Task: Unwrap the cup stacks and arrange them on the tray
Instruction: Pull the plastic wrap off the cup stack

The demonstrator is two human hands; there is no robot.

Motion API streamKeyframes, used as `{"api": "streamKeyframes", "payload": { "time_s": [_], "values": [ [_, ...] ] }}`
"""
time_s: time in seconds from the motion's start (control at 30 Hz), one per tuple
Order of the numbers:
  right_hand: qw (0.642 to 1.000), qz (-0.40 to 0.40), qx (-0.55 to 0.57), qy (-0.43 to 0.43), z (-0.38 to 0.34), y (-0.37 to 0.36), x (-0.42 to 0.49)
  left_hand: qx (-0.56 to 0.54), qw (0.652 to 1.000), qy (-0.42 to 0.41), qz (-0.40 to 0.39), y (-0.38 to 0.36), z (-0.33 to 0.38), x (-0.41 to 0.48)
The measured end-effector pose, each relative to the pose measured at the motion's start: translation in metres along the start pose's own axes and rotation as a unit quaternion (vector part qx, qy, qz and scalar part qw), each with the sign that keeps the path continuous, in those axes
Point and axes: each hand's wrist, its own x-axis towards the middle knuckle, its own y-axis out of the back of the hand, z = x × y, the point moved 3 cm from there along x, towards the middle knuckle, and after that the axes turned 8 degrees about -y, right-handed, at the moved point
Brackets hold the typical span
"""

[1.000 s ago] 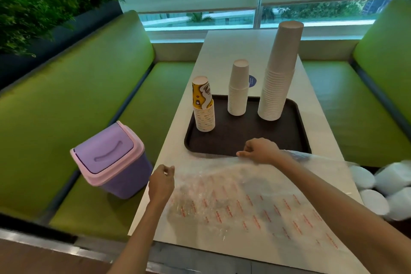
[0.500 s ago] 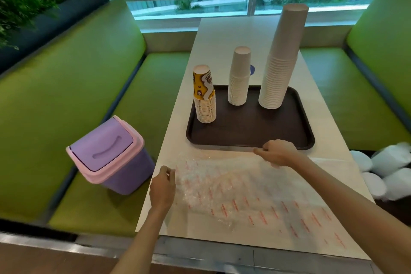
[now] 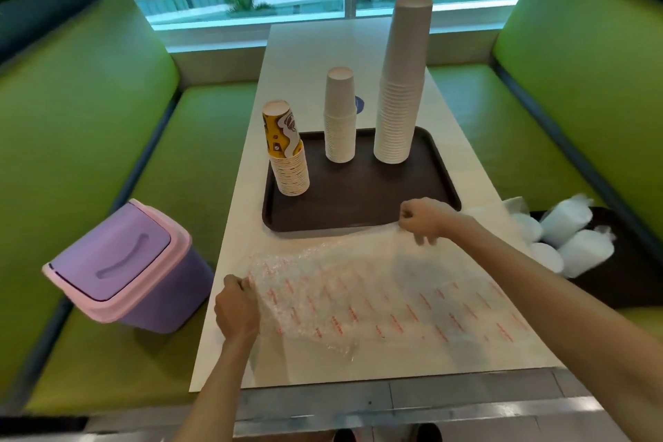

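Three upright cup stacks (image 3: pixel 400 82) on tray (image 3: pixel 358 197)

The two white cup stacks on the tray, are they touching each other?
Apart. The head view shows dark tray between the short white stack and the tall white stack.

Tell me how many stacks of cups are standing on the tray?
3. The printed yellow stack stands at the left edge of the tray, the short white stack at the back middle, the tall stack at the back right. None seems hidden.
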Motion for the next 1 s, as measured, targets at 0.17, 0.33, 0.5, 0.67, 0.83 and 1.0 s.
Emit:
{"api": "streamKeyframes", "payload": {
  "time_s": [0.17, 0.33, 0.5, 0.67, 0.83, 1.0],
  "values": [
    [0.996, -0.080, 0.010, -0.023, 0.003, -0.002, 0.000, -0.016, 0.999, 0.029, -0.001, -0.001, -0.001, -0.001],
    [0.989, -0.138, 0.005, -0.047, 0.011, -0.032, -0.005, -0.022, 1.000, 0.020, 0.002, 0.007, 0.002, 0.002],
    [0.996, -0.021, -0.075, -0.036, 0.013, -0.052, -0.002, 0.035, 0.999, -0.020, 0.016, 0.013, 0.000, 0.001],
    [0.984, 0.175, -0.040, 0.012, -0.021, -0.057, -0.002, 0.086, 0.990, -0.088, 0.067, 0.021, 0.000, -0.001],
    [0.942, 0.296, 0.080, 0.140, -0.092, -0.084, -0.019, -0.019, 0.973, -0.222, 0.068, 0.019, 0.010, -0.005],
    [0.917, 0.307, 0.110, 0.231, -0.157, -0.147, -0.033, -0.029, 0.969, -0.246, -0.020, 0.002, 0.003, -0.005]
  ]
}}
